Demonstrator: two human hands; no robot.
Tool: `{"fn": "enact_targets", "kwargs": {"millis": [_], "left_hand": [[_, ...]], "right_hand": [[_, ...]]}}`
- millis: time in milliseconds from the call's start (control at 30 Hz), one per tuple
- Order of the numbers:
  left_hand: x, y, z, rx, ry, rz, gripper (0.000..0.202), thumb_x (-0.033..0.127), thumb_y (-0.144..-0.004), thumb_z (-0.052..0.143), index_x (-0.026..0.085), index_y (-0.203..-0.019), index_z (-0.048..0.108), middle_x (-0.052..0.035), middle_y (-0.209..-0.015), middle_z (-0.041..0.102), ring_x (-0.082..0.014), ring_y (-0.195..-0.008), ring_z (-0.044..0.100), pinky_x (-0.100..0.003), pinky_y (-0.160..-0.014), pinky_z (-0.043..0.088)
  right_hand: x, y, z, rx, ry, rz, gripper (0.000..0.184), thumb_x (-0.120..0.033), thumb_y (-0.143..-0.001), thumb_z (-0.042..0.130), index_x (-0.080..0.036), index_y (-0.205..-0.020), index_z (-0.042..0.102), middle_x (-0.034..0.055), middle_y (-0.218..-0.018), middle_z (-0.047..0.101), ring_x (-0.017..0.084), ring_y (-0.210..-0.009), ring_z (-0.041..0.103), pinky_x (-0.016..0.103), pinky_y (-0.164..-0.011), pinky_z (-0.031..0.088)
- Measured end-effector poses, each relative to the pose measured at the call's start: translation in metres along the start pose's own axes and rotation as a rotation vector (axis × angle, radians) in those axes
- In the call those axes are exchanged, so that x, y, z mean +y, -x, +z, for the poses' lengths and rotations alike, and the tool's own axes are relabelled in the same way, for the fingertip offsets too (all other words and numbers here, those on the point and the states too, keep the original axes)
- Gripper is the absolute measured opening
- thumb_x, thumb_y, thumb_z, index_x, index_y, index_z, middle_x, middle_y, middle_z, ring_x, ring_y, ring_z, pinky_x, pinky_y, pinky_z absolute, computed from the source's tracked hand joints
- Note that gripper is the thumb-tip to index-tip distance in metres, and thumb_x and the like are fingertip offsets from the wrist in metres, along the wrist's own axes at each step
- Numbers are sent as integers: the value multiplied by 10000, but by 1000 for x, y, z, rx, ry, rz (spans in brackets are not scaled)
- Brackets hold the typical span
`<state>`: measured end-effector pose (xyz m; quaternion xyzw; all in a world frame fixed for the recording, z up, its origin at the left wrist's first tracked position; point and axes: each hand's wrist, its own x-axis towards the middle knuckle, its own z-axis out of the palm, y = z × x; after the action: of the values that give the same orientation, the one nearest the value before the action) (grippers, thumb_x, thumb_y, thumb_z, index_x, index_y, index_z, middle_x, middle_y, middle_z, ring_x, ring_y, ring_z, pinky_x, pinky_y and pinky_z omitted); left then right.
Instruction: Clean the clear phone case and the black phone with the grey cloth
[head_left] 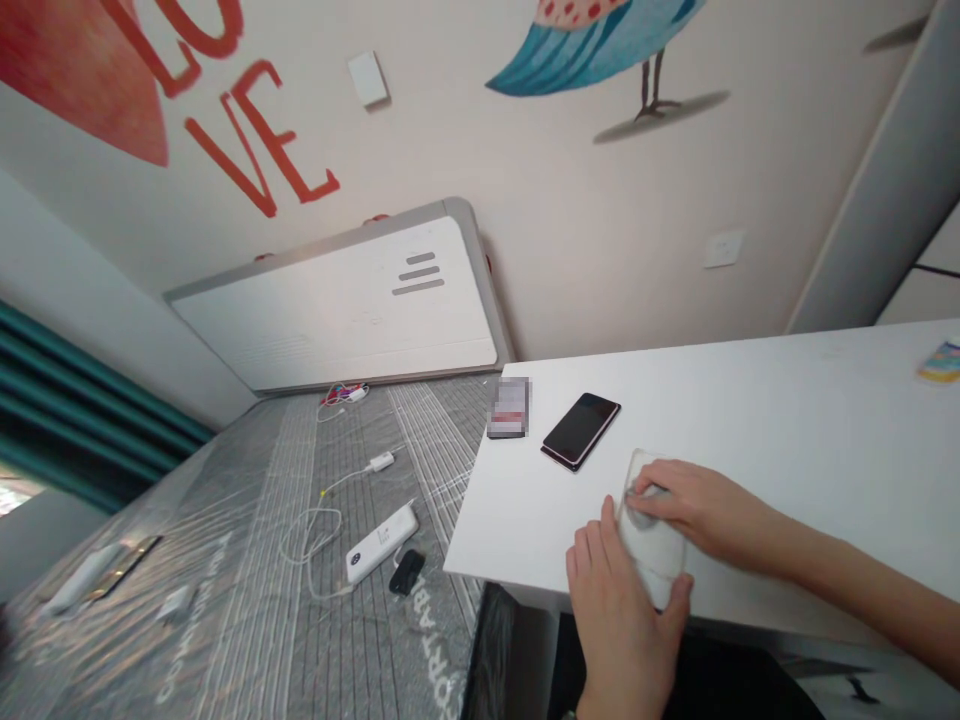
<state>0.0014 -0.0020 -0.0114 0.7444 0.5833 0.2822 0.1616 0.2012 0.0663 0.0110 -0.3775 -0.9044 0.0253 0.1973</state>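
Note:
A clear phone case (664,560) lies on the white table (780,420) near its front edge. My left hand (619,600) grips it, fingers along its left side and thumb at the lower right corner. Over the upper part of the case, my right hand (679,500) is closed, with its fingertips pressing a small greyish piece (643,517) against the surface. The fingers partly cover that piece, so I cannot make out its kind. Just beyond the hands lies a smartphone (582,430) with a dark screen, apart from both hands.
A blurred-out phone-sized item (509,407) lies at the table's left corner. On the grey bed (262,540) are a white power bank (382,543), a small black object (406,572) and a white cable (310,535). A colourful packet (941,364) sits far right.

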Motion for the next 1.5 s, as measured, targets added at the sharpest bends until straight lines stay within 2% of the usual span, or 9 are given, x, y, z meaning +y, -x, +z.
{"fn": "enact_targets", "kwargs": {"millis": [133,300,467,600,800,933,1033,1200,1500], "left_hand": [[0,-3,-6,-5,-23,35,859,375,-876,765,179,-1571,301,-93,-1248,579,-290,-1182,531,-449,-1046,397],[1,-6,-8,-4,-58,64,846,379,-892,747,159,-1567,287,-95,-1235,573,-284,-1155,533,-445,-1012,409],[2,-4,-8,-10,-66,58,846,376,-895,747,164,-1571,283,-97,-1244,568,-288,-1171,523,-450,-1037,397],[1,-2,-5,26,-84,72,858,356,-885,755,162,-1574,282,-97,-1241,572,-287,-1163,528,-443,-1045,392],[0,-1,-4,45,-95,77,884,350,-859,780,156,-1572,295,-100,-1239,583,-288,-1147,539,-432,-1028,405],[2,-2,-6,32,-94,58,878,343,-844,784,153,-1565,320,-104,-1246,587,-292,-1153,546,-439,-1035,413],[-1,0,-2,57,-107,61,894,359,-836,789,159,-1571,321,-103,-1245,595,-291,-1146,559,-448,-1048,417],[-10,3,8,91,-139,86,982,422,-816,798,171,-1606,272,-124,-1326,588,-323,-1212,548,-475,-1087,410],[-9,3,7,63,-97,62,971,430,-814,805,192,-1599,286,-104,-1290,601,-311,-1176,555,-472,-1087,404]], "right_hand": [[5,-3,-20,-187,-169,-65,377,-104,-964,523,-327,-1108,791,44,-1104,721,193,-1000,666,316,-872,484],[36,-5,-29,-96,-54,140,339,-158,-993,497,-290,-1057,802,73,-1103,719,227,-976,667,326,-814,481],[19,2,-11,-77,-128,140,378,-202,-1033,451,-302,-1248,744,78,-1220,688,226,-1028,674,341,-847,512],[20,1,-19,-63,-231,189,334,-304,-1046,484,-309,-1221,768,88,-1291,656,239,-1136,647,405,-982,517],[3,-20,-86,379,-685,297,440,-452,-961,631,-353,-1389,657,76,-1424,600,275,-1330,559,528,-1189,416],[-5,-36,-118,805,-1146,331,645,-441,-831,699,-489,-1452,530,-17,-1002,647,168,-874,643,433,-1024,563],[21,-45,-111,988,-1350,454,489,-292,-804,645,-402,-1280,650,-23,-895,588,122,-710,552,313,-877,596],[70,-41,-84,1063,-1612,547,451,-125,-726,603,-260,-1151,671,9,-892,586,118,-685,549,237,-686,603],[97,-19,-58,1273,-1683,832,263,-23,-773,503,-253,-867,590,-26,-684,471,99,-523,427,170,-406,465]]}}
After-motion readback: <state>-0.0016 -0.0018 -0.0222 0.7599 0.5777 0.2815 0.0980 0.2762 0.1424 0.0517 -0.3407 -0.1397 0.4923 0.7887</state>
